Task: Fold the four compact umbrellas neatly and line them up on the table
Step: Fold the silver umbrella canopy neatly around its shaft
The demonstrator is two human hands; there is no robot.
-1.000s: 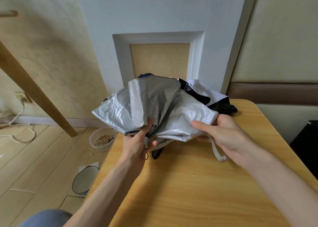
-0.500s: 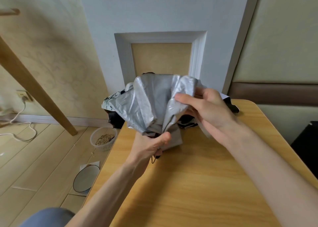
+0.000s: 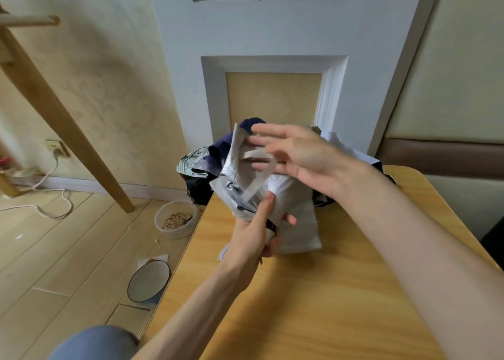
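Past the far left edge of the light wooden table (image 3: pixel 327 291), a floral-print umbrella canopy (image 3: pixel 191 164) and a dark navy umbrella canopy (image 3: pixel 218 148) seem to hang out from the unfolded heap. They sit above the clear plastic bowl of grain (image 3: pixel 176 219) on the floor. Any tug on fabric caught against them could, I judge, drag them off the table.

The left hand (image 3: pixel 251 242) holds the crumpled silver compact umbrella (image 3: pixel 289 196) upright just above the table, in front of that heap. Its grip is curled round the gathered lower end, with the thumb pressed up along the pleats. If that grip eases, the pleats would likely spring loose.

The pale silver closure strap (image 3: pixel 257 181) rises to the right hand (image 3: pixel 300 155), whose grip is spread, fingers straight, at the top of the canopy. It is too blurred to tell whether the strap is hooked over a finger. Wound slack, or over uneven folds, the strap would probably close on a lumpy bundle.
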